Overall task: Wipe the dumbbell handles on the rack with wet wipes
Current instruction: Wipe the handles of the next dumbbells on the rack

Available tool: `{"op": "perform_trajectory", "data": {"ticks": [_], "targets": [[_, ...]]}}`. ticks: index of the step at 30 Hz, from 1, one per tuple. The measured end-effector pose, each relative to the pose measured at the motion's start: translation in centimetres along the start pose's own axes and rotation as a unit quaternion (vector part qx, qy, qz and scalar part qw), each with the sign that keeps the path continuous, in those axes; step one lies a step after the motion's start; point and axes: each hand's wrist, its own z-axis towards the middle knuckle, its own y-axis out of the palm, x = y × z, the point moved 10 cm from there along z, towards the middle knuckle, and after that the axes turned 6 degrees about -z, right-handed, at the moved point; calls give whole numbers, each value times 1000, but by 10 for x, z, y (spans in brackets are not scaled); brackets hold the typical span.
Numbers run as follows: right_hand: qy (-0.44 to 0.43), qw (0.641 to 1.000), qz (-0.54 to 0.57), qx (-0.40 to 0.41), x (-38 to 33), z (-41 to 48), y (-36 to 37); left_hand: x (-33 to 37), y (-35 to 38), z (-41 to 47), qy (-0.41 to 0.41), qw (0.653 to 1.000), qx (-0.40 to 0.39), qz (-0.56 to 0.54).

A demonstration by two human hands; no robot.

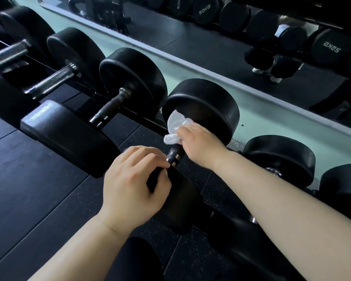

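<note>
While the left hand (pixel 134 179) curls over the near head of the dumbbell (pixel 203 106), steadying it, the right hand (pixel 199 142) clamps a bunched wet wipe (pixel 175 126) round the far end of its handle (pixel 173 155), at one o'clock from the left, mid-wipe I judge; next calls for a stroke toward seven o'clock.

Dumbbells (pixel 133 78) in row before mirror (pixel 211 43)

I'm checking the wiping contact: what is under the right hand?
A crumpled white wet wipe, gripped by the right hand against the dumbbell handle. The stretch of handle beneath hand and wipe is hidden.
</note>
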Motion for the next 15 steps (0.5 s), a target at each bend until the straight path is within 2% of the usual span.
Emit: {"op": "perform_trajectory", "data": {"ticks": [2,6,8,11,13,15], "targets": [[0,999,-44,-27,-10,12,1,-1,0,0,-3,1000,-1,-3],[-86,981,-47,-166,-50,8,35,-2,-1,0,1,1000,-3,-6],[-106,983,-76,-132,-51,10,26,0,-1,0,5,1000,-1,-7],[-57,994,-87,-24,-18,21,3,0,-1,1,3,1000,-2,-11],[-33,997,-69,9,-9,16,-3,-1,-2,0,0,1000,-1,-12],[-81,996,-36,6,-25,2,5,-1,-1,0,0,1000,-1,-11]]}}
